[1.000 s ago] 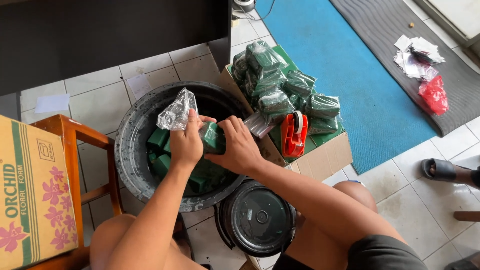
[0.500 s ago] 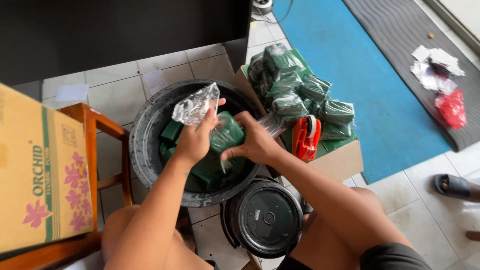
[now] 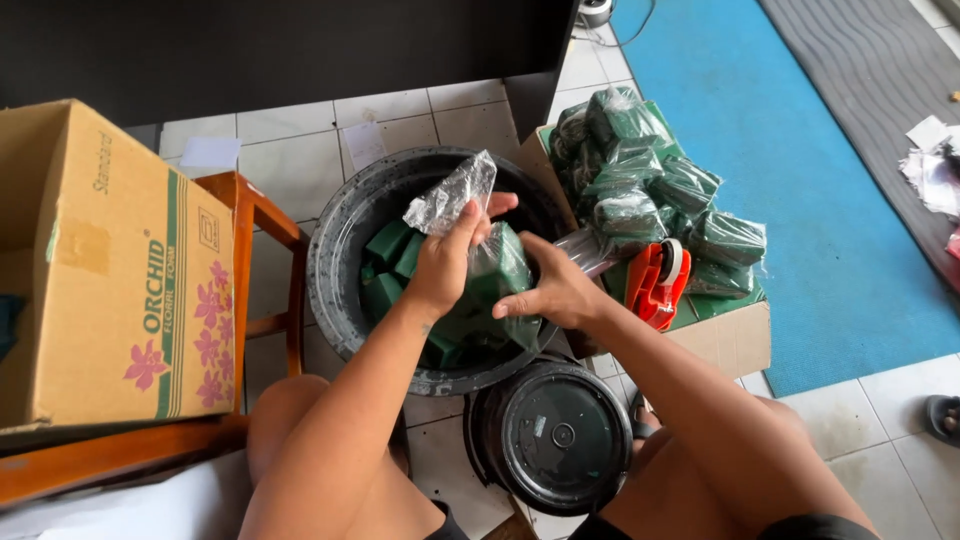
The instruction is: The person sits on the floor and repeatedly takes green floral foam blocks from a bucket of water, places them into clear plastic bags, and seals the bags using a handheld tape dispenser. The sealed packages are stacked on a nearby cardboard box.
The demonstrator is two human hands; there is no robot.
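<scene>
Floor: pale square tiles (image 3: 300, 150) with dark grout, a bright blue mat (image 3: 800, 150) on the right, and a dark grey ribbed mat (image 3: 870, 90) beyond it at far right. A dark panel (image 3: 250, 40) spans the far side.

Round black plastic basin (image 3: 335, 250) sits on the tiles at centre, with green foam blocks (image 3: 385, 245) inside. Both hands are over it. Left hand (image 3: 445, 265): fingers closed on a crumpled clear plastic wrapper (image 3: 450, 195), pulling it up off the green foam brick (image 3: 500, 265). Right hand (image 3: 555, 290): fingers wrapped around the right side of that brick, holding it above the basin's near half.

Right of the basin: an open flat cardboard carton (image 3: 725, 335) stacked with plastic-wrapped green bricks (image 3: 650, 190), and a red tape dispenser (image 3: 655, 285) leaning at its near edge. Near side of the basin, touching it: a round black lid-like disc (image 3: 560, 435), between the person's knees.

Left: a wooden chair (image 3: 265, 230) carrying a printed cardboard box with pink flowers (image 3: 110, 260), open side facing left. White crumpled paper (image 3: 935, 165) on the ribbed mat at far right.
</scene>
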